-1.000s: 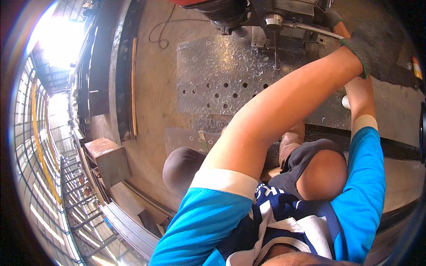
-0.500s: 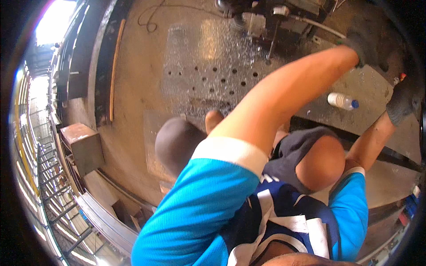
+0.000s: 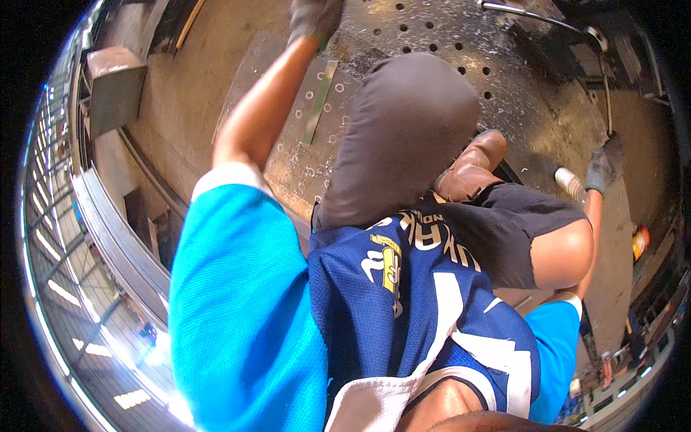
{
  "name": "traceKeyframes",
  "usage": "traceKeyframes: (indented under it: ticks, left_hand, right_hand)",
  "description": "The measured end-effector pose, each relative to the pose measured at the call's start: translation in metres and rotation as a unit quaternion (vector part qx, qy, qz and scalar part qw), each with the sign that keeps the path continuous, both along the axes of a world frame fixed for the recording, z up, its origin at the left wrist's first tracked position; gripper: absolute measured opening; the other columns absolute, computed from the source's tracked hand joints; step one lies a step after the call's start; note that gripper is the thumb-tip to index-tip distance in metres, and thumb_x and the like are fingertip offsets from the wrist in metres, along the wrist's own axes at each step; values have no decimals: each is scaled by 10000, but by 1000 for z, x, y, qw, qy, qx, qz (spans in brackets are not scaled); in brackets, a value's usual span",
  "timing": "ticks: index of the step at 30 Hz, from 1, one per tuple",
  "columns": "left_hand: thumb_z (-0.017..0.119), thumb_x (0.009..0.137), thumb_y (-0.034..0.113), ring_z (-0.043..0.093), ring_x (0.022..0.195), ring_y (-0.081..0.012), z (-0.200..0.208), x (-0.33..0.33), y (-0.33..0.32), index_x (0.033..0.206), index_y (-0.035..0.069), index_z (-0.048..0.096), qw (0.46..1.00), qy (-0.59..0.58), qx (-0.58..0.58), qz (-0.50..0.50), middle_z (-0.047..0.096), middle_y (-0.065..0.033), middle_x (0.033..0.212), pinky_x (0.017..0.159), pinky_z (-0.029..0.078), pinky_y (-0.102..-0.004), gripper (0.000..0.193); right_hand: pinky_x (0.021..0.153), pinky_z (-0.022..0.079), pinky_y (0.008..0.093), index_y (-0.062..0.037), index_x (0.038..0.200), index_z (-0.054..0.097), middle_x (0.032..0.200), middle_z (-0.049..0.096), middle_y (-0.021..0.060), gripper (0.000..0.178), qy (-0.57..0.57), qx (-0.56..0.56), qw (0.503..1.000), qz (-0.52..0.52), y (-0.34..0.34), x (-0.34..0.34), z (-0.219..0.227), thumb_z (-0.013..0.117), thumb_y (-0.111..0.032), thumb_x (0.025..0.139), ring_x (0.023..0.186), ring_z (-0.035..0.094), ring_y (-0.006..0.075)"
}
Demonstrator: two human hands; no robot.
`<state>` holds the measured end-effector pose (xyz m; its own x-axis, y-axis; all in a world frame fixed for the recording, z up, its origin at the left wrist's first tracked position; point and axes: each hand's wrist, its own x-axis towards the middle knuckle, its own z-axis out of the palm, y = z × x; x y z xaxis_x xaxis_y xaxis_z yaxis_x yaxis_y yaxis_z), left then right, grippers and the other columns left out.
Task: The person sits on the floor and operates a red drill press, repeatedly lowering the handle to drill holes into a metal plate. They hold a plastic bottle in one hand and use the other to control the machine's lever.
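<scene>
My left hand [image 3: 314, 20], in a dark grey glove, reaches to the top edge, near a metal plate with several round holes [image 3: 432, 47]. Its fingers are cut off by the edge, so their pose is hidden. A second plate [image 3: 279, 79] lies under my left forearm, marked with ring shapes, with a narrow flat metal strip [image 3: 319, 104] on it. Far to the right, my gloved right hand [image 3: 605, 164] is at the lower end of a thin metal rod [image 3: 605, 90]. Whether it grips the rod is unclear. Beside this hand is a clear plastic bottle [image 3: 570, 183].
Shiny shavings or wet flecks [image 3: 525, 93] cover the holed plate. My bent knee [image 3: 410, 129] and brown boot [image 3: 475, 164] are between my arms. A metal box [image 3: 115, 90] stands at the left, above long metal profiles [image 3: 122, 237]. An orange-and-yellow item [image 3: 640, 241] is at the right.
My left arm has swung from the far right across to the upper left. The view has shifted, with my knee now over the plates. My right hand appears lower and beside the bottle.
</scene>
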<state>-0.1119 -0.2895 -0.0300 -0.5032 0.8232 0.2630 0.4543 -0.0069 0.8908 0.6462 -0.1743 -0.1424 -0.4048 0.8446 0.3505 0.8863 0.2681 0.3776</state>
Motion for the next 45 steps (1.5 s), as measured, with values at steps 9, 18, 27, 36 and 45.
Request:
traceKeyframes:
  ticks: [9,18,27,36,45]
  left_hand:
    - [719,877,397,618,1193,-429,-179,-13,-319,1342,113,606,824,156,-520,164,624,-237,1312,1033,495,-499,556]
    - [697,928,306,651,1017,-354,-217,-27,-263,1271,94,582,845,-117,-491,176,676,-186,1092,869,515,-459,419]
    - [551,1069,287,584,585,-160,-114,-13,-42,1070,65,524,915,-117,-370,-114,576,-46,745,493,476,-341,224]
    - [517,1048,262,575,563,-250,-83,178,174,1019,97,471,861,-416,-263,-123,555,-87,711,454,450,-395,174]
    - [481,1031,257,584,550,-241,-105,207,178,1084,53,513,908,-296,-277,-111,576,-112,721,441,456,-401,213]
  right_hand:
    - [1063,464,466,-41,1394,604,1395,622,222,512,186,-360,876,-263,13,28,-120,420,-373,1051,1286,598,374]
    - [1088,429,520,10,1440,538,1424,566,304,659,375,-306,821,-304,-5,20,-193,294,-470,1061,1348,547,431]
    - [615,495,300,-62,1400,578,1045,673,67,517,963,-127,-237,-19,51,-108,-240,555,-302,942,777,582,175]
    - [568,530,376,-49,1290,617,812,682,47,462,844,-204,-484,111,24,-161,-185,646,-276,889,725,666,242]
    - [649,529,401,-61,1097,687,917,712,122,259,862,-231,-420,164,23,-166,-182,610,-248,935,815,695,282]
